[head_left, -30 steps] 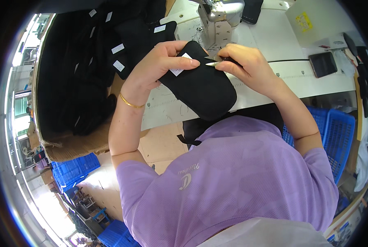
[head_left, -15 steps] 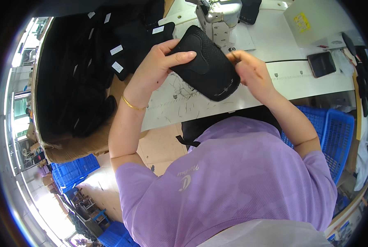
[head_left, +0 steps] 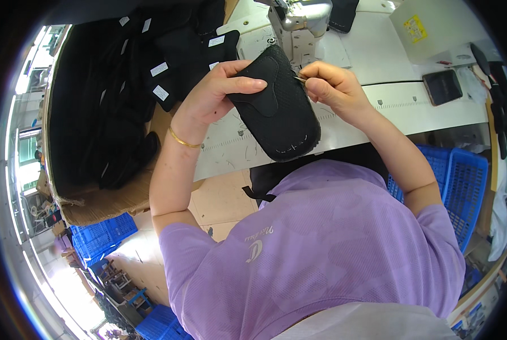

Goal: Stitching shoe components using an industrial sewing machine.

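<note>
My left hand [head_left: 222,90] is closed on a black padded fabric piece [head_left: 284,116], its thumb lying across the front. The piece has a rounded lower end with a short line of pale stitches and a curved seam near my thumb. My right hand [head_left: 336,90] is at the piece's upper right edge. Its fingers pinch a small thin metal tool [head_left: 300,79], whose tip meets that edge. What kind of tool it is cannot be made out, since most of it is hidden in my fingers.
A sewing machine [head_left: 301,28] stands just beyond my hands on the white worktable [head_left: 378,93]. To the left, a cardboard box [head_left: 89,209] is heaped with black pieces bearing white labels [head_left: 160,69]. A phone [head_left: 442,88] lies at right. Blue crates [head_left: 466,181] sit below.
The black fabric piece has turned more upright, its rounded end swinging down toward me. My right hand has moved up along its right edge, and the metal tool's tip now shows.
</note>
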Demonstrator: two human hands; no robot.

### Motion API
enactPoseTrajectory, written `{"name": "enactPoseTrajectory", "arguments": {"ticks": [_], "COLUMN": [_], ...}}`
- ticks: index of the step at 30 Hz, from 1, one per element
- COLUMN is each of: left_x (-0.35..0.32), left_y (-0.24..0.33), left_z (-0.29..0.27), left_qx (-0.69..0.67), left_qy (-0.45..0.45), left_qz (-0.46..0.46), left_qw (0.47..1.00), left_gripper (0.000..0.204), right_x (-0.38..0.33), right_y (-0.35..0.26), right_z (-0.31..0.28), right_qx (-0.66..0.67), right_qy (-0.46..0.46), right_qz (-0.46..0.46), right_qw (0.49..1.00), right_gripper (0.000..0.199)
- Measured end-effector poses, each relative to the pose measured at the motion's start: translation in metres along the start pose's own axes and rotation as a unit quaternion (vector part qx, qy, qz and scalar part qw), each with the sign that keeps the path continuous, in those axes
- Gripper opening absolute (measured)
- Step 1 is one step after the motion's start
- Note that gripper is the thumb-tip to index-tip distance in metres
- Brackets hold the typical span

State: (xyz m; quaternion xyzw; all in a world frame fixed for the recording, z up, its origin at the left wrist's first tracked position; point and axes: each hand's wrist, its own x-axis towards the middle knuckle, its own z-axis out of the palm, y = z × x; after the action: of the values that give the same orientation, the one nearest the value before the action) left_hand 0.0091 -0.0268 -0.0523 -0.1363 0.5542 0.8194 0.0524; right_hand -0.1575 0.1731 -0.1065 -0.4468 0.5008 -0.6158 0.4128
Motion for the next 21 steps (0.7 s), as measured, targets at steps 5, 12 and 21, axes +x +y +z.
{"name": "enactPoseTrajectory", "arguments": {"ticks": [5,12,21], "left_x": [0.005,0.007,0.002], "left_y": [-0.006,-0.025,-0.048], "left_z": [0.000,0.026,-0.043], "left_qx": [-0.010,0.494,0.823], "left_qy": [0.008,0.139,0.306], "left_qz": [0.000,0.169,0.111], "left_qw": [1.000,0.842,0.465], "left_gripper": [0.028,0.045,0.073], "right_x": [-0.002,-0.043,0.032], "right_y": [-0.007,0.014,0.018], "right_z": [0.002,-0.015,-0.118], "right_qx": [-0.079,0.075,0.118], "right_qy": [0.057,0.172,0.302], "right_qz": [-0.036,0.095,0.135], "right_qw": [0.995,0.978,0.936], "right_gripper": [0.020,0.024,0.029]}}
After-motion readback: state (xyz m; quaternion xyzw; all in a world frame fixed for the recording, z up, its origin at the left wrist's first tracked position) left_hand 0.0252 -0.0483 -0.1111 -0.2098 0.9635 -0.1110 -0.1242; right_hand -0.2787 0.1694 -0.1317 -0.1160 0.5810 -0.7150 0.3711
